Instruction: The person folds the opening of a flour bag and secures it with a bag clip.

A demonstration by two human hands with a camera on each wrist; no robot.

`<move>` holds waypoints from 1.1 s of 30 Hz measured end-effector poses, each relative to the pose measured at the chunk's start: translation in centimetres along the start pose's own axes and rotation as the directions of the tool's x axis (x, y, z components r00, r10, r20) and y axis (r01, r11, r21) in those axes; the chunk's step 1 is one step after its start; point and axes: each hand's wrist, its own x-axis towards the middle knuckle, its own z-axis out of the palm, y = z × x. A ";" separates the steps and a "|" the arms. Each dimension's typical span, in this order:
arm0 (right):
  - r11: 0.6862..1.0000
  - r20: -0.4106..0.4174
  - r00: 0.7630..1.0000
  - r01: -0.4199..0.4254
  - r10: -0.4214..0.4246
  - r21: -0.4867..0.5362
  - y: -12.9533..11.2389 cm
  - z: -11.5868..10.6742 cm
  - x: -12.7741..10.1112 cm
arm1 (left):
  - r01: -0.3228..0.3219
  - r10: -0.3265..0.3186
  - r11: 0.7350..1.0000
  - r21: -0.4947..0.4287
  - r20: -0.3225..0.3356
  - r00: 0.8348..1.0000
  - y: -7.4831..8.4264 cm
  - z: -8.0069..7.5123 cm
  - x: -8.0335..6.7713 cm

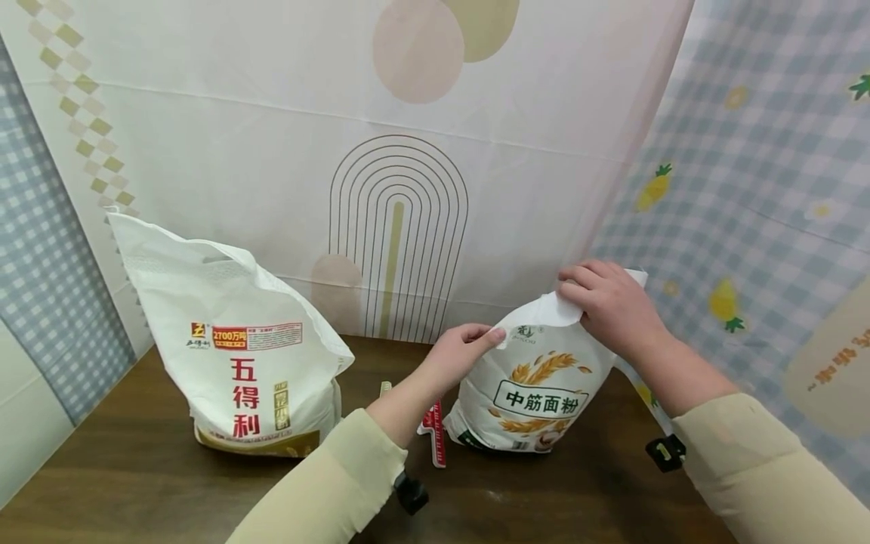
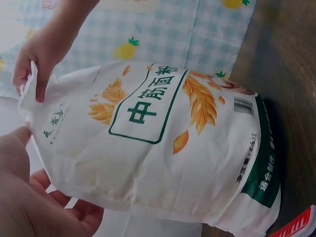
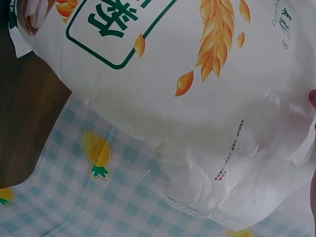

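**Wheat bag, white, gripped at its top edge by left hand and right hand**

Position: upright on the brown table, to the right in the head view, in front of the cloth backdrop.

Left hand: pinching the left end of the top edge. Thumb laid on the printed front; other fingers loosely bent behind the bag. Forearm rising from lower centre, slanting right; cream sleeve above the wrist.

Right hand: set higher, near the right end of the same edge. Back of the hand up, knuckles bent over the edge; in the left wrist view, the edge is caught between the digits. Forearm coming in from lower right, slanting left; sleeve likewise cream.

Nearby: red-and-white strip, on the table just beside the bag, partly behind the left forearm.

Apart: big bag, white with red lettering, standing at left, touched by neither hand.
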 end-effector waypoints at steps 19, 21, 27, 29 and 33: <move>0.999 -0.031 0.999 -0.025 0.024 -0.026 -0.3 -0.4 -0.5 | -0.022 0.015 0.998 -0.061 -0.121 0.993 0.1 1.1 0.6; 0.999 -0.032 0.999 -0.023 0.023 -0.023 -0.2 -0.6 -0.4 | -0.025 0.016 0.997 -0.073 -0.122 0.992 0.1 1.2 0.7; 0.997 0.080 0.994 -0.074 0.075 -0.010 0.3 -1.3 0.1 | -0.035 0.025 0.997 -0.070 -0.138 0.990 0.2 1.2 0.8; 0.995 0.117 0.988 -0.102 0.100 0.011 0.5 -1.6 0.3 | -0.034 0.023 0.997 -0.072 -0.143 0.989 0.2 1.2 0.8; 0.982 0.136 0.978 -0.170 0.158 0.079 0.8 -2.4 0.8 | -0.036 0.024 0.996 -0.080 -0.150 0.988 0.2 1.2 0.7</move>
